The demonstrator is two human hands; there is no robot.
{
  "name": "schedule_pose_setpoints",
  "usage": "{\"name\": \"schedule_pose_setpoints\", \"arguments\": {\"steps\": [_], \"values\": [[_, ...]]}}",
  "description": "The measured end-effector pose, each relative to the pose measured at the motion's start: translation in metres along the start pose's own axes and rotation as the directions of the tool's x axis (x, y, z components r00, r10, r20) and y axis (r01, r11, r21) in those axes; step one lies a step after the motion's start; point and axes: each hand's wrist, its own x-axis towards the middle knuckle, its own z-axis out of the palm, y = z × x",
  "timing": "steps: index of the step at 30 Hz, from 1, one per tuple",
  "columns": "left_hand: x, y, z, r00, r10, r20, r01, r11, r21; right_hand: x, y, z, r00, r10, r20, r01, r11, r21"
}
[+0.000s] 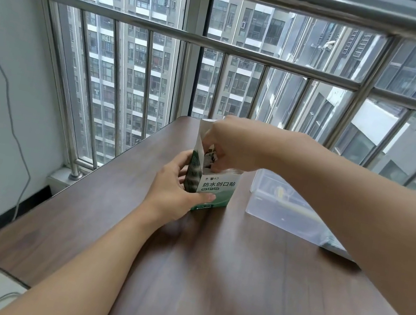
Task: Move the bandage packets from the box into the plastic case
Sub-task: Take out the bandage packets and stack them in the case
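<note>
Left hand (173, 187): we are wrapping its fingers around the upright box (214, 186), thumb pressing the front. Right hand (234, 145): we are dipping its bunched fingertips (216, 165) into the open top, pinching the bandage packets (209, 157). Plastic case (276, 205): lying beside the box, under our right forearm.

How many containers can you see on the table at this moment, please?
2. The green-and-white bandage box stands upright near the middle of the table, gripped by the left hand. The clear plastic case lies to its right, partly hidden behind the right forearm.

High-rise flat balcony: steel railing (221, 45), wooden table (209, 268), apartment towers (123, 64) outside
</note>
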Motion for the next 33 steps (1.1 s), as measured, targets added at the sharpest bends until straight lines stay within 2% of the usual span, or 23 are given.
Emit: {"name": "schedule_pose_setpoints", "arguments": {"steps": [5, 10, 14, 24, 27, 30, 33], "values": [[0.0, 0.001, 0.001, 1.0, 0.013, 0.009, -0.013, 1.0, 0.001, -0.001, 0.01, -0.004, 0.997, 0.073, 0.03, -0.072, 0.997, -0.038], [-0.001, 0.002, 0.0, 1.0, 0.021, 0.003, -0.021, 1.0, 0.001, -0.005, 0.013, 0.002, 0.998, 0.023, -0.056, -0.029, 0.993, -0.112], [-0.001, 0.001, 0.0, 1.0, 0.018, 0.007, -0.018, 1.0, 0.008, -0.005, 0.01, 0.008, 0.997, 0.035, -0.071, -0.049, 0.98, -0.194], [-0.002, 0.003, 0.002, 0.999, 0.047, -0.015, -0.047, 0.999, 0.01, -0.003, 0.008, 0.007, 0.999, 0.03, -0.034, -0.032, 0.999, -0.041], [-0.004, 0.003, 0.002, 0.994, 0.103, -0.044, -0.099, 0.992, 0.072, 0.0, 0.01, 0.008, 0.999, 0.05, 0.011, -0.049, 0.995, -0.092], [-0.008, 0.006, 0.003, 0.985, 0.169, -0.011, -0.164, 0.969, 0.187, 0.007, 0.008, 0.015, 0.995, 0.071, 0.071, -0.059, 0.984, -0.166], [-0.013, 0.013, 0.006, 0.958, 0.285, 0.019, -0.273, 0.894, 0.356, 0.012, 0.009, 0.019, 0.996, 0.067, 0.056, -0.057, 0.984, -0.17]]}}
